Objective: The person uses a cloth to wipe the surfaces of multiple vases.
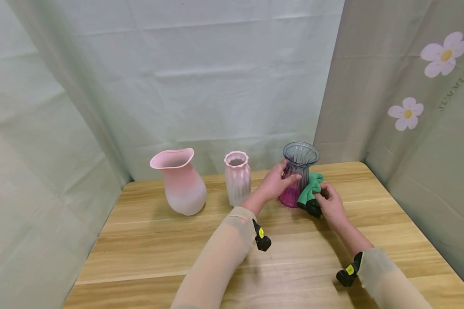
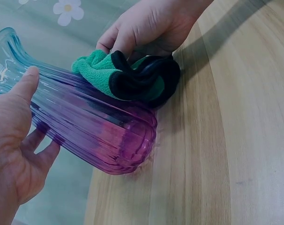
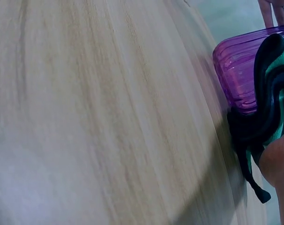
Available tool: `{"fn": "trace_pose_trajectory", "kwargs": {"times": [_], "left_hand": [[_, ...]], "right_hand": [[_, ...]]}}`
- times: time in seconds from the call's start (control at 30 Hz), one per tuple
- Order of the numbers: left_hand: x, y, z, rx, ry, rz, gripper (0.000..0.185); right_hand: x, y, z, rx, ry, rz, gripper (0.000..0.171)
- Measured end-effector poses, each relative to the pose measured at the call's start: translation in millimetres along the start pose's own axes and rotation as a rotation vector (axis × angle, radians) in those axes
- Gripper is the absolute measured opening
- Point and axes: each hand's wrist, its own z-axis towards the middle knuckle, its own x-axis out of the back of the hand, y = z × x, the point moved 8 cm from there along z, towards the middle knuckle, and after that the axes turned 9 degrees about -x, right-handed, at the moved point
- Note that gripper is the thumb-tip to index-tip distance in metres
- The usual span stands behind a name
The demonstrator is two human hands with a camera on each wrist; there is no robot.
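Note:
A ribbed glass vase (image 1: pixel 300 163), blue-grey at its flared rim and purple-pink toward the base, stands upright near the table's back right. My left hand (image 1: pixel 276 183) grips its left side, thumb across the front and fingers behind, as the left wrist view of the glass (image 2: pixel 85 117) shows. On the vase's right side, my right hand (image 1: pixel 331 205) holds a bunched green cloth (image 1: pixel 312 189) with black edging against the glass. Folds of the cloth (image 3: pixel 268 98) cover part of the purple base in the right wrist view, and most of the right fingers are hidden there.
Left of the glass vase stands a small white-pink fluted vase (image 1: pixel 238 180), close to my left forearm. Farther left is a larger pink-and-white vase (image 1: pixel 185 189) with a wavy rim. All stand on a wooden table (image 1: pixel 147 253) backed by pale curtains (image 1: pixel 201 86).

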Motion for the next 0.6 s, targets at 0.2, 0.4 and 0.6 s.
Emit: {"fn": "trace_pose_trajectory", "kwargs": {"times": [0.2,0.4,0.6], "left_hand": [[0.1,-0.1,0.0,0.004,0.001,0.005,0.084],[0.2,0.7,0.3,-0.006,0.003,0.011,0.082],[0.8,0.4,-0.8,0.004,-0.001,0.03,0.079]], "right_hand": [[-1,-5,-2,-0.019,0.019,0.009,0.026],[-4,-29,3,-0.033,0.041,0.101,0.015],[-8,-68,10,0.009,-0.013,0.35,0.009]]}}
